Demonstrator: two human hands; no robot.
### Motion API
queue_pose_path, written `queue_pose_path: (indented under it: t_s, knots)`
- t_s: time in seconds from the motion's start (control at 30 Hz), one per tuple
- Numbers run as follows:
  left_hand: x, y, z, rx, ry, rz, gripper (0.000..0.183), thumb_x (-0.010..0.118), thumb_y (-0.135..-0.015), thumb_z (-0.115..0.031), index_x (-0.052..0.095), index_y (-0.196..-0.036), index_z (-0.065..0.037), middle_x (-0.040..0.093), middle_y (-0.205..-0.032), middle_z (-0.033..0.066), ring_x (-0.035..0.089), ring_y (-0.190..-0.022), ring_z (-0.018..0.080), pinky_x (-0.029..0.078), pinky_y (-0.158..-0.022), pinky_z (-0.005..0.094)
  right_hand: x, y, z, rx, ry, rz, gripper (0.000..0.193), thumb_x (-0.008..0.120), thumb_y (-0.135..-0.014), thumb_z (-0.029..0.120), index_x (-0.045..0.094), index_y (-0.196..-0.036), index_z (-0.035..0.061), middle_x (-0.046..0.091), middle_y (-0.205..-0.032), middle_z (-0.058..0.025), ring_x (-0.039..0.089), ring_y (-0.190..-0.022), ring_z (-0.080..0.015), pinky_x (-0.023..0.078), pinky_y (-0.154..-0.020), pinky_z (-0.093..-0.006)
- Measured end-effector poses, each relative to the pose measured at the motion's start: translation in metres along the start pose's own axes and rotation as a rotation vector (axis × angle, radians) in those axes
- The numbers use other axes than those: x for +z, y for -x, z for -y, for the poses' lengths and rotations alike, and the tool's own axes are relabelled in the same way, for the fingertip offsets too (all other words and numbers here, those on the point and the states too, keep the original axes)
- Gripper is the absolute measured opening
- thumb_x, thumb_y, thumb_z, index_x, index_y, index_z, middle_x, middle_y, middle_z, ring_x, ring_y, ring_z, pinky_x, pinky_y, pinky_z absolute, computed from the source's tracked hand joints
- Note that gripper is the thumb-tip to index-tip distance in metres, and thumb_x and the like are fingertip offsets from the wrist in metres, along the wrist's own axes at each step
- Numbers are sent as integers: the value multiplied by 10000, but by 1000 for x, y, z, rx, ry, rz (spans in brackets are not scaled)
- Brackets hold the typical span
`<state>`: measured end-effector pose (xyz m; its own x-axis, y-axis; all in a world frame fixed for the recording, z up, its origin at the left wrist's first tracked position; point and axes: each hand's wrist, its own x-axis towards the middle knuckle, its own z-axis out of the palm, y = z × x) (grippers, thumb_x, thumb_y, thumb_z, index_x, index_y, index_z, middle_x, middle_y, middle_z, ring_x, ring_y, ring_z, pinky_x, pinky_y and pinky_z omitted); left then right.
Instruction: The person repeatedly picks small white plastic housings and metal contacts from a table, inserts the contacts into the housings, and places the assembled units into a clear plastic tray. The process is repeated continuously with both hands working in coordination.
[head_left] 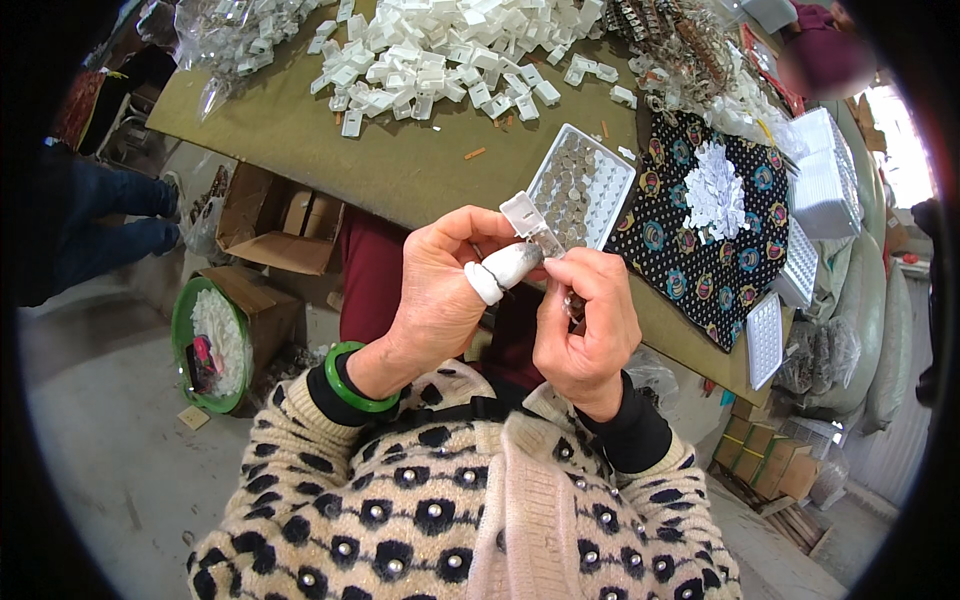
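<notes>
Over the near table edge, my left hand point(430, 285) grips a small white plastic case point(522, 213) between thumb and fingers. Its lid part stands up, and the lower part is partly hidden by the thumb. A white wrapping point(503, 268) with a dark, smudged tip covers that thumb. My right hand point(592, 325) is closed, its thumb and forefinger pinched together at the case's lower end. Small shiny, dark bits point(573, 304) show inside its curled fingers; their kind is unclear. Just beyond the hands lies a white tray point(607, 190) with round silvery discs in part of it.
A big heap of similar white cases point(440, 60) covers the table's far side. Metal strips point(675, 40) lie far right. White paper pieces point(715, 190) rest on a patterned cloth point(690, 275), beside stacked white trays point(825, 170). On the floor left are a cardboard box point(275, 250) and green basin point(183, 335).
</notes>
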<state>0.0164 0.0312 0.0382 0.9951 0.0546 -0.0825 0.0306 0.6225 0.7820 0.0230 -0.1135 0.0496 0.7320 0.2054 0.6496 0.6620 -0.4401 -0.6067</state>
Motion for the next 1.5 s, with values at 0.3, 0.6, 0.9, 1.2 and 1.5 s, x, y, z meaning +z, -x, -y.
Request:
queue_pose_path:
  t_s: [0.3,0.6,0.9,1.2,1.5]
  knots:
    - [0,-1,12,434,-460,-1,180,727,-834,20,620,-978,18,667,-964,47,642,-828,91,529,-728,223,3,-1,-1,101,-105,-52,133,661,-857,-77,606,-959,-12,607,-898,-99,525,-721,-136,432,-634,-225]
    - [-8,-2,2,-171,182,-10,230,676,-870,-43,589,-1076,10,676,-909,96,664,-750,158,556,-711,299,6,5,-4,549,-595,-48,110,632,-901,-46,576,-990,-11,591,-899,-54,551,-741,-95,463,-660,-229]
    - [-5,-1,6,-82,112,-29,220,692,-868,-54,586,-1053,-3,673,-906,86,655,-733,158,544,-696,291,-1,4,9,159,-116,-18,174,713,-816,-45,633,-949,33,608,-842,-106,628,-719,-205,489,-608,-276]
    - [-7,3,6,-86,111,-17,245,712,-845,-41,579,-1048,-6,670,-893,100,653,-729,172,544,-676,297,-3,17,14,-148,-49,72,415,710,-655,-128,619,-1037,6,588,-939,-133,595,-750,-314,524,-636,-389]
    - [-2,7,11,-28,108,-16,227,676,-864,39,557,-1056,17,662,-918,92,657,-755,134,559,-692,250,1,18,14,-211,-114,62,335,686,-668,-151,624,-977,-37,602,-894,-143,611,-734,-294,539,-663,-419]
